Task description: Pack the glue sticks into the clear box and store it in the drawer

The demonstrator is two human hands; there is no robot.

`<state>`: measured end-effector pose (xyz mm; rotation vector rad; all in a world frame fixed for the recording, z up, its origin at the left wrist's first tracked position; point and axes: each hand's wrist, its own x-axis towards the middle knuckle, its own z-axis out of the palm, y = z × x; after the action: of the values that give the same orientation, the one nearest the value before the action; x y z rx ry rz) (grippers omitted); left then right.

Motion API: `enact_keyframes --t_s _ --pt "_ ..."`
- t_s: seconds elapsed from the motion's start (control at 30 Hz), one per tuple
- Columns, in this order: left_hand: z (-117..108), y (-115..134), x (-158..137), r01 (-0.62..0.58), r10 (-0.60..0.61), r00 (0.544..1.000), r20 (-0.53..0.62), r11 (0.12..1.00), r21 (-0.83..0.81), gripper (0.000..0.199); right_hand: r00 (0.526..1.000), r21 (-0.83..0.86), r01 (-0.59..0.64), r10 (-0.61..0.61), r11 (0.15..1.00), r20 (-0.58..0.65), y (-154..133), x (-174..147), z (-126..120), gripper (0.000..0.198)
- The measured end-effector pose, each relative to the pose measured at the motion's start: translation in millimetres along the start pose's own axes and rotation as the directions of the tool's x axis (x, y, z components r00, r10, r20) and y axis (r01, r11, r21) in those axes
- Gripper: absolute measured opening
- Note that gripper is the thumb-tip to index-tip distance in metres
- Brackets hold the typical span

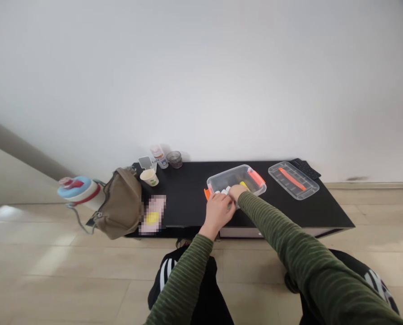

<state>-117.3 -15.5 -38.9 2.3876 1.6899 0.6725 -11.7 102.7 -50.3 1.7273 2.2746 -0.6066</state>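
Observation:
A clear plastic storage box (226, 175) with orange latches stands on the black table, its top uncovered. My left hand (218, 212) lies at the box's near left rim, fingers bent and together over the edge. Beside it my right hand (235, 193) reaches down into the box with its fingers curled. The two hands nearly meet, and what their fingertips hold is hidden. Several small white-topped things (224, 191) show inside the box next to my fingers. A yellow item (244, 185) lies behind my right hand.
The box's clear lid (293, 183) with an orange handle lies right, by a black keyboard-like object (305, 169). Leftward are a paper cup (149, 178), a spray bottle (159, 158), a glass bowl (174, 160), a brown bag (122, 205) and a water bottle (82, 193). A wall stands behind.

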Motion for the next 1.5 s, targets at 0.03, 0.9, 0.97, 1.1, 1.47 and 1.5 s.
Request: enact_keyframes --t_s 0.03,0.9,0.97,1.1,1.47,1.5 --pt "-1 0 0 -0.011 0.011 0.999 0.034 1.0 -0.003 0.018 0.998 -0.027 -0.035 0.036 0.999 0.043 1 3 0 0.024" --pt "32 65 6 0.173 -0.173 0.985 0.027 0.94 -0.294 0.041 0.628 -0.219 0.314 -0.375 0.924 -0.681 112 -121 41 0.034" --pt "37 72 6 0.2 -0.204 0.979 0.022 0.923 -0.328 0.04 0.618 -0.246 0.272 -0.365 0.93 -0.696 120 -123 40 0.032" --pt "47 86 3 0.252 -0.28 0.96 0.008 0.851 -0.461 0.04 0.627 -0.227 0.228 -0.321 0.947 -0.71 140 -129 40 0.03" --pt "98 84 36 0.162 -0.221 0.904 0.367 0.969 0.186 0.044 0.873 0.229 -0.388 0.435 0.893 -0.219 198 -101 42 0.05" --pt "105 84 40 0.167 -0.239 0.893 0.382 0.963 0.211 0.043 0.87 0.228 -0.403 0.448 0.887 -0.205 198 -98 42 0.051"
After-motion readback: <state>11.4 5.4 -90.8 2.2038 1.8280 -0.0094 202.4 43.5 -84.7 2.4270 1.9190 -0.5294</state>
